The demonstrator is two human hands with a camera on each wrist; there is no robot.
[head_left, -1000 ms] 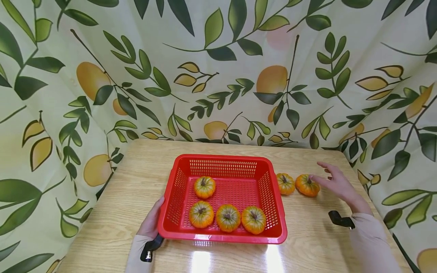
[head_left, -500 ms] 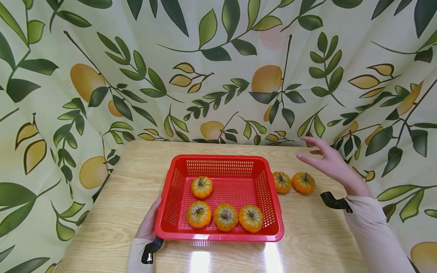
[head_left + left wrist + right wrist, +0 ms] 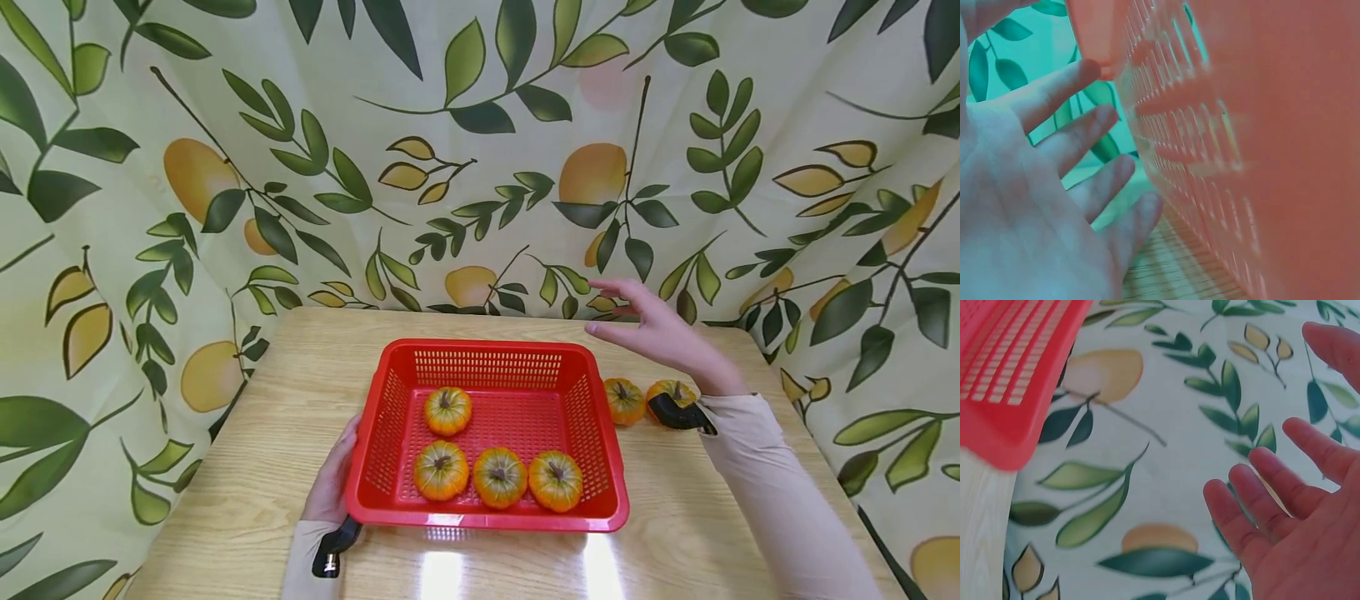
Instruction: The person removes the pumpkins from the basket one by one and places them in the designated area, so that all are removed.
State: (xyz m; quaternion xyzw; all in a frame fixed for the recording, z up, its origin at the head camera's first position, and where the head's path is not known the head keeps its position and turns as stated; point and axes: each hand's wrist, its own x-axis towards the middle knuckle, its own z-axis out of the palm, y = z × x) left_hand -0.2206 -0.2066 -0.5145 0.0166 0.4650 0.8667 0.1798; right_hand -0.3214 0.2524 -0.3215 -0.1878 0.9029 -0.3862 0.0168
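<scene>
Your left grip (image 3: pixel 332 479), unclenched, is at left of the basket (image 3: pixel 510 523), perhaps to steady it; your right grip (image 3: pixel 651 332), released, hangs near its far right corner; four pumpkins (image 3: pixel 447 411) lie inside, two at its right.

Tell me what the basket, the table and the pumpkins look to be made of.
Basket: likely plastic, glossy red; moulded slots and bright highlights suggest it. Table: wood or wood-look laminate, smooth; grain shows and light reflects. Pumpkins: ribbed, slightly shiny orange skin; real or imitation, I cannot tell.
</scene>
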